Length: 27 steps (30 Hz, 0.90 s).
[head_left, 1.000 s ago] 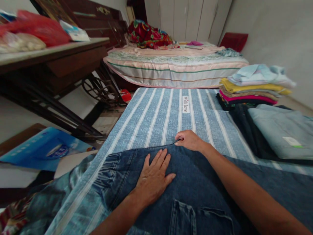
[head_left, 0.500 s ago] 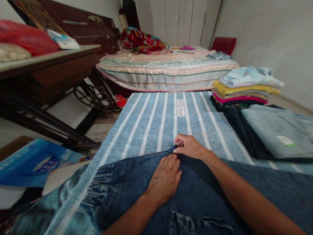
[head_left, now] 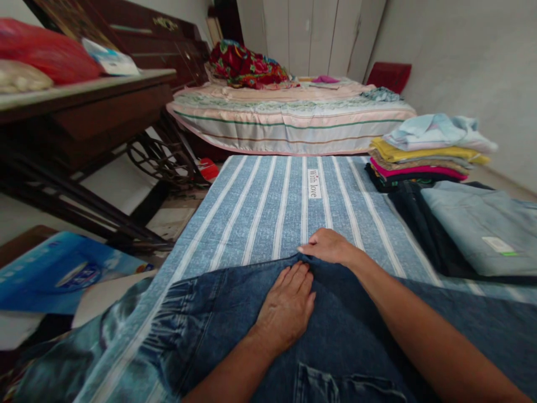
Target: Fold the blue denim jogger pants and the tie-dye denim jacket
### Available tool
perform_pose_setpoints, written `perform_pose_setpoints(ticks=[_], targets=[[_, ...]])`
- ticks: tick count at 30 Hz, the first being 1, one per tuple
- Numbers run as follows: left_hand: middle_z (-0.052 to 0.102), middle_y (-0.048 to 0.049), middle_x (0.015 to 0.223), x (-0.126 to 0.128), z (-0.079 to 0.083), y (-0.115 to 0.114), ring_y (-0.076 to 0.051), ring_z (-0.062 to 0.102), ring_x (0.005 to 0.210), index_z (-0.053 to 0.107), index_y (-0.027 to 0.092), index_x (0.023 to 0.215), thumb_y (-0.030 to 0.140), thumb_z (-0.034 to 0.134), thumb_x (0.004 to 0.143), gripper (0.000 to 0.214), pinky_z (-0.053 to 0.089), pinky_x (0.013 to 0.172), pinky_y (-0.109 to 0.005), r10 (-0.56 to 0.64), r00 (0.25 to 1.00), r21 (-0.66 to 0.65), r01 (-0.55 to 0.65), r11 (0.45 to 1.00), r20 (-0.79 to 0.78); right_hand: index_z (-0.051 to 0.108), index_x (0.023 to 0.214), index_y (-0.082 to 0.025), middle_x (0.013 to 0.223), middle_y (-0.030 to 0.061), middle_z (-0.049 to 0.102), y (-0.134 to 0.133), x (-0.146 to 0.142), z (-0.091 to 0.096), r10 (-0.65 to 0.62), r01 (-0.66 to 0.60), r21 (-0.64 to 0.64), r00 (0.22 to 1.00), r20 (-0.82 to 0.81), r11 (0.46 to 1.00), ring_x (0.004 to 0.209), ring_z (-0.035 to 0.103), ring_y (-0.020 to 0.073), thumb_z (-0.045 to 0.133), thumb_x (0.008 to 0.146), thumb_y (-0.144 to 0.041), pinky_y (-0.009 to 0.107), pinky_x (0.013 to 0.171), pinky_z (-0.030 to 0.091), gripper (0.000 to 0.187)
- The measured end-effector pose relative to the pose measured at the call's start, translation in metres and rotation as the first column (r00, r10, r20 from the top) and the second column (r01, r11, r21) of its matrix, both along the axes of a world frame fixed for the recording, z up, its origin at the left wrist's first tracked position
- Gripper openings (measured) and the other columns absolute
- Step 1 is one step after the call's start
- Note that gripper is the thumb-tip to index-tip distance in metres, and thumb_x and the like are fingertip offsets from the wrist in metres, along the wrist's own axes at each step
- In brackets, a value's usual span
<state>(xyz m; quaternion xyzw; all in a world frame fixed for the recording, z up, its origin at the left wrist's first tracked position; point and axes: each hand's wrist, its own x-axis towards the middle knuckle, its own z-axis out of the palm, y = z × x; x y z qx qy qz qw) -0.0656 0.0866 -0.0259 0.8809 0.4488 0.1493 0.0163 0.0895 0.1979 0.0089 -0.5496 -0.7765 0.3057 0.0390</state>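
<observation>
A pair of dark blue jeans (head_left: 239, 313) lies spread over the striped blue cloth (head_left: 235, 224) in front of me, its gathered waistband on the left and a pocket near the bottom edge. My left hand (head_left: 285, 305) rests flat on the denim, fingers stretched out toward the far edge. Just beyond its fingertips, my right hand (head_left: 327, 245) pinches that edge between thumb and curled fingers. The near part of the jeans runs out of view.
Folded clothes (head_left: 423, 159) are stacked at the right, beside folded light jeans (head_left: 482, 224) on darker ones. A bed (head_left: 293, 123) stands beyond. On the left are a sewing machine table (head_left: 113, 106) and a blue box (head_left: 67, 274).
My right hand still grips the edge of the jeans, its fingers now curled slightly lower over it. My left hand stays flat in place. The view has shifted slightly.
</observation>
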Motion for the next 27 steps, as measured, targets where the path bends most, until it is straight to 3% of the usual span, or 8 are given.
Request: perform_pose_setpoints(ticks=[5, 11, 17, 23, 27], targets=[[0.055, -0.0119, 0.129, 0.001, 0.001, -0.001, -0.023, 0.048, 0.124, 0.053, 0.012, 0.122, 0.026, 0.042, 0.091, 0.036, 0.037, 0.106, -0.040, 0.005, 1.000, -0.001, -0.005, 1.000, 0.017, 0.048, 0.042, -0.019, 0.040, -0.0017, 0.041, 0.001, -0.003, 0.001, -0.031, 0.031, -0.081, 1.000, 0.006, 0.996, 0.042, 0.038, 0.0098, 0.062, 0.073, -0.048, 0.025, 0.046, 0.025, 0.045], [0.056, -0.0113, 0.129, 0.001, 0.001, -0.001, -0.023, 0.047, 0.124, 0.052, 0.012, 0.122, 0.025, 0.042, 0.090, 0.036, 0.036, 0.107, -0.041, 0.003, 1.000, -0.019, -0.003, 1.000, 0.024, 0.047, 0.043, -0.019, 0.034, -0.0035, 0.042, -0.005, -0.002, 0.000, -0.084, 0.055, -0.240, 0.990, -0.114, 0.969, 0.035, 0.037, 0.0080, 0.059, 0.075, -0.049, 0.023, 0.041, 0.028, 0.045], [0.055, -0.0108, 0.130, 0.002, -0.001, -0.001, -0.023, 0.046, 0.125, 0.052, 0.012, 0.121, 0.024, 0.043, 0.090, 0.035, 0.034, 0.107, -0.040, 0.006, 1.000, -0.022, -0.006, 1.000, 0.015, 0.056, 0.053, -0.017, 0.043, -0.0072, 0.045, -0.009, -0.005, -0.012, -0.246, 0.210, -0.178, 0.946, -0.212, 0.961, 0.045, 0.041, 0.0076, 0.069, 0.062, -0.031, 0.021, 0.046, 0.028, 0.021], [0.054, -0.0111, 0.131, 0.002, -0.002, -0.001, -0.022, 0.046, 0.125, 0.050, 0.013, 0.123, 0.025, 0.043, 0.090, 0.035, 0.034, 0.108, -0.040, 0.014, 1.000, -0.015, -0.014, 1.000, 0.022, 0.059, 0.056, -0.016, 0.047, -0.0057, 0.050, -0.008, -0.010, -0.016, -0.328, 0.300, -0.145, 0.910, -0.252, 0.943, 0.048, 0.046, 0.0090, 0.068, 0.060, -0.027, 0.021, 0.047, 0.030, 0.014], [0.054, -0.0109, 0.131, 0.003, -0.002, -0.002, -0.022, 0.045, 0.126, 0.050, 0.013, 0.124, 0.025, 0.043, 0.090, 0.036, 0.034, 0.108, -0.040, 0.017, 1.000, -0.019, -0.017, 1.000, 0.016, 0.063, 0.068, -0.016, 0.052, -0.0052, 0.053, -0.008, -0.014, -0.015, -0.355, 0.340, -0.103, 0.893, -0.278, 0.935, 0.052, 0.049, 0.0097, 0.068, 0.063, -0.030, 0.021, 0.050, 0.032, 0.015]])
